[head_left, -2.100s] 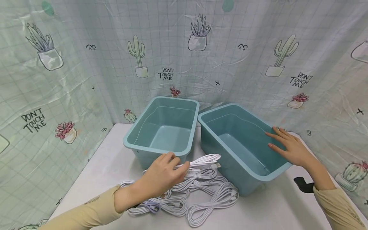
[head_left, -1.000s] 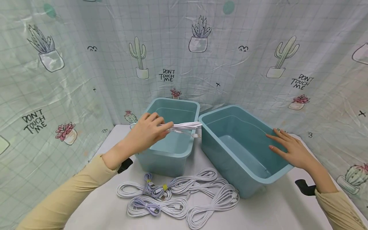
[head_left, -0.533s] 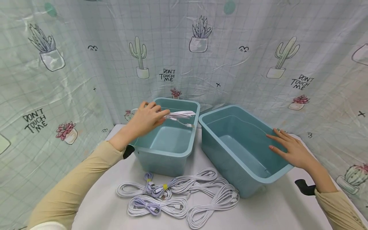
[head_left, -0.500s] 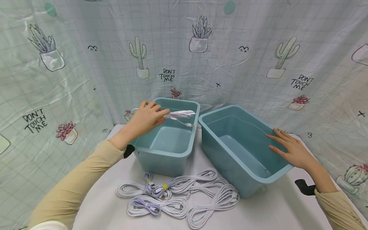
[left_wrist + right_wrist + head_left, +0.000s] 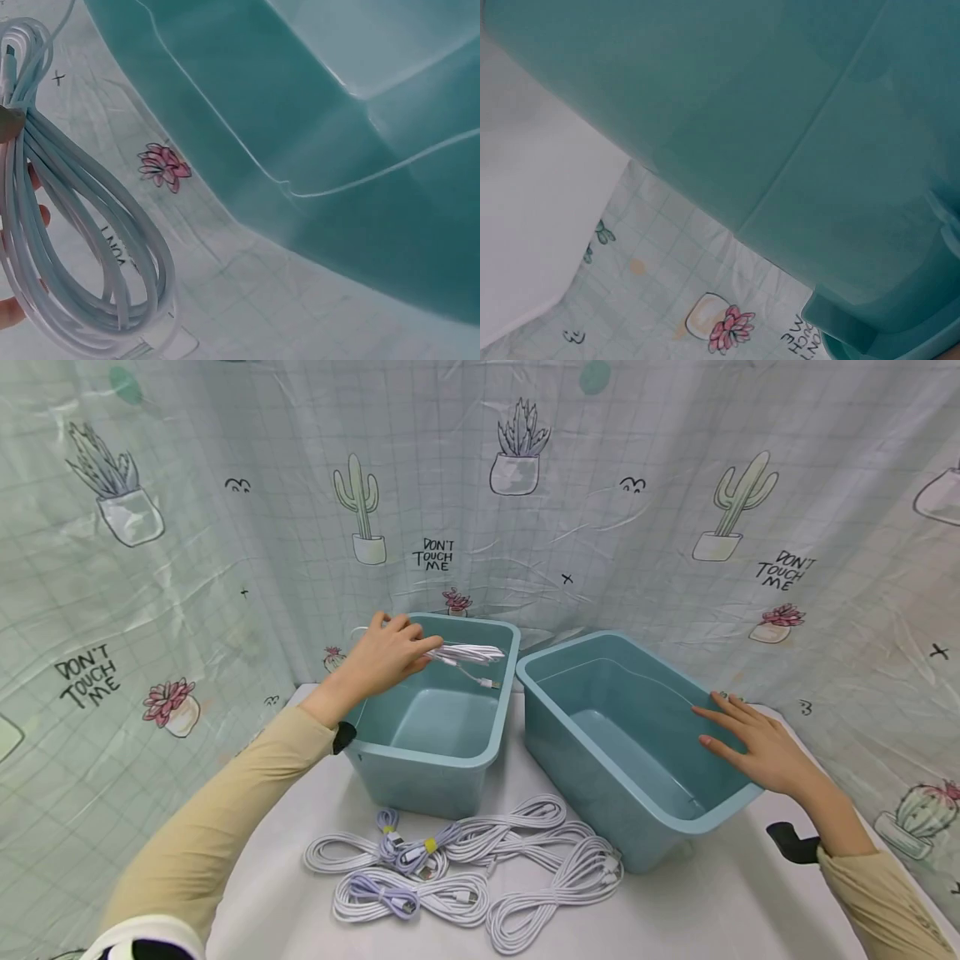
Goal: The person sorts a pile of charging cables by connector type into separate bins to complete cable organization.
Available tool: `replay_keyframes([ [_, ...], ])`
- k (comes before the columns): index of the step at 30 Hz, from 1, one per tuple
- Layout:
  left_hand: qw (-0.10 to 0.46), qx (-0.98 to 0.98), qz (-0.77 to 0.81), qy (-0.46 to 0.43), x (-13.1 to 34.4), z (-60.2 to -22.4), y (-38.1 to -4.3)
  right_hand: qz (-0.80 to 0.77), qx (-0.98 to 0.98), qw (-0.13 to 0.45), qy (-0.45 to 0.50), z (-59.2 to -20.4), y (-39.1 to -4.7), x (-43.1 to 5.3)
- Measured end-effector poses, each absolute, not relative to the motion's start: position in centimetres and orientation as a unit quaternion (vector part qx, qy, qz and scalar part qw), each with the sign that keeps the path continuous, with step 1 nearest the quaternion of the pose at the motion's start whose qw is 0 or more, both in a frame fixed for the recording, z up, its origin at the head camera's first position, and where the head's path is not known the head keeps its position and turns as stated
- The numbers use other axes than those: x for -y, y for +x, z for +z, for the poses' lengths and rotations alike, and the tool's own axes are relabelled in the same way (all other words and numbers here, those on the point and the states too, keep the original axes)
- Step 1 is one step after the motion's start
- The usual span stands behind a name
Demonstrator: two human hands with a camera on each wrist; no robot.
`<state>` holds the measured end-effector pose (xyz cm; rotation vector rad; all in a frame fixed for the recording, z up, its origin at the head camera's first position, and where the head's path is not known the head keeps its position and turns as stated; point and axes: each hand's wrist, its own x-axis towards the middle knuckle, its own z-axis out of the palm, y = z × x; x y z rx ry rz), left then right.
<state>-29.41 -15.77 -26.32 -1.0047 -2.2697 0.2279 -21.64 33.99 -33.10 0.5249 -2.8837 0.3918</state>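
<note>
Left hand [image 5: 386, 652]: fingers curled, thumb pinching a white cable coil [image 5: 472, 653], smooth-jacketed, bunched into flattened loops; its metal-tipped plug [image 5: 490, 683] dangles just right of these fingers. Below them, the mouth of the left bin [image 5: 420, 758]: glossy teal plastic, rectangular, rounded corners, rolled rim. Right hand [image 5: 757, 747]: fingers spread and nearly straight, laid over the far-right rim of the right bin [image 5: 592, 768], same plastic and shape, gripping nothing. Nearer the wearer than the left fingers, on the matte white bench [image 5: 277, 893]: figure-eight white cable bundles [image 5: 573, 885], overlapping, and thinner lilac cables [image 5: 382, 893] among them, some with yellow bands [image 5: 431, 844]. Beyond both sets of fingers, a creased, grid-printed curtain [image 5: 615, 543] with potted cacti and succulents; legible lettering [image 5: 433, 554]: "DON'T TOUCH ME", repeated.
</note>
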Motion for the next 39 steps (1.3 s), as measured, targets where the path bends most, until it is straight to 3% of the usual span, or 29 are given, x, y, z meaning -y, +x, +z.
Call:
replay_keyframes([
  [29,0.225,0.875,0.102,-0.417,15.8,-26.8,-31.7,0.132,0.97,0.096,0.178,-33.3,-21.6,-34.0],
  [39,0.263,0.851,0.1,-0.444,15.7,-26.8,-31.5,0.129,0.971,0.1,0.177,-33.3,-21.7,-33.9],
])
